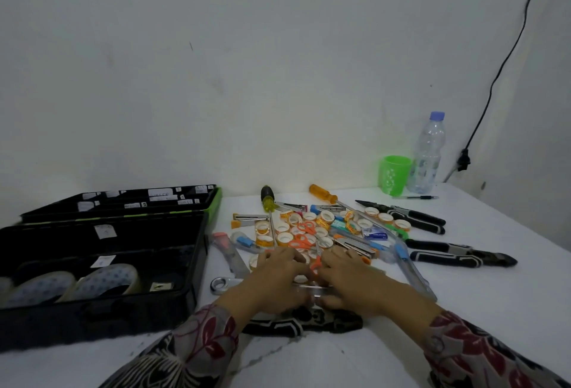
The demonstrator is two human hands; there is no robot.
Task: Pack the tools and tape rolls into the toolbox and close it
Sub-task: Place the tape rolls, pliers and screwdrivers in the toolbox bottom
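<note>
Both hands rest on the heap of tape rolls [309, 227] and tools just right of the open toolbox [197, 264]. The left hand [278, 276] is nearer the box, and the right hand [355, 279] is beside it. The fingers lie over the rolls, too blurred for me to tell whether they pinch anything. Packing means carrying things leftward over the box wall. There is free floor inside, beyond two big rolls [105, 279].

Toolbox [102, 264] left of tool pile [312, 233], cup [395, 174] behind

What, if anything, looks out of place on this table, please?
Nothing looks damaged or spilled. The small orange-and-white tape rolls and orange-handled scissors lie jumbled in a heap; the green plastic cup and clear water bottle are not tools.
</note>
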